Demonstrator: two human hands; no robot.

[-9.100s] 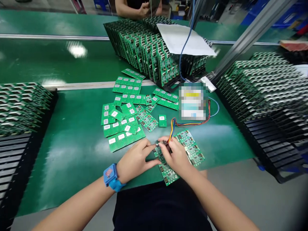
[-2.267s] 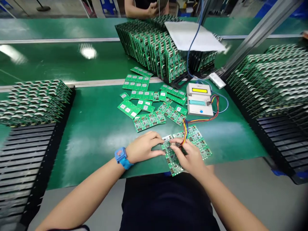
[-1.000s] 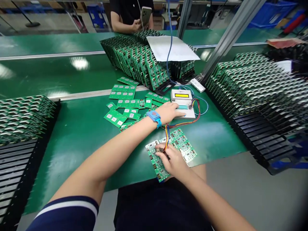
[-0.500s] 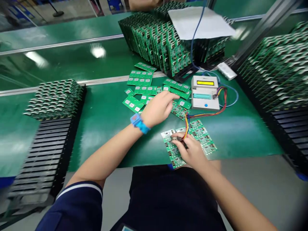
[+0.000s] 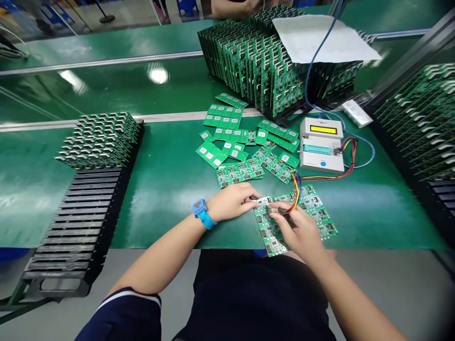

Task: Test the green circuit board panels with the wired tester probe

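Note:
My left hand (image 5: 232, 202), with a blue watch on the wrist, has thumb and fingertips closed at the upper left corner of a green circuit board (image 5: 265, 227). In my right hand (image 5: 302, 232), a small dark connector (image 5: 282, 210) is pinched between thumb and fingers over that board. Red, yellow and blue wires (image 5: 296, 192) run from the connector to a white chip programmer (image 5: 323, 158) with a lit yellow screen. Another board panel (image 5: 325, 215) lies just right of the first, partly behind my right hand. The connector's tip is hidden by my fingers.
Loose boards (image 5: 232, 149) lie scattered beyond my hands. Racks of upright boards stand at the left (image 5: 103, 139), back (image 5: 256, 66) and right (image 5: 426, 118). White paper (image 5: 320, 38) covers part of the back rack; a blue cable (image 5: 314, 61) hangs before it. A person's arm (image 5: 234, 8) shows behind.
My left hand has come back from above the loose boards to the corner of the circuit board. My right hand stays over the board with the connector. The view has shifted left.

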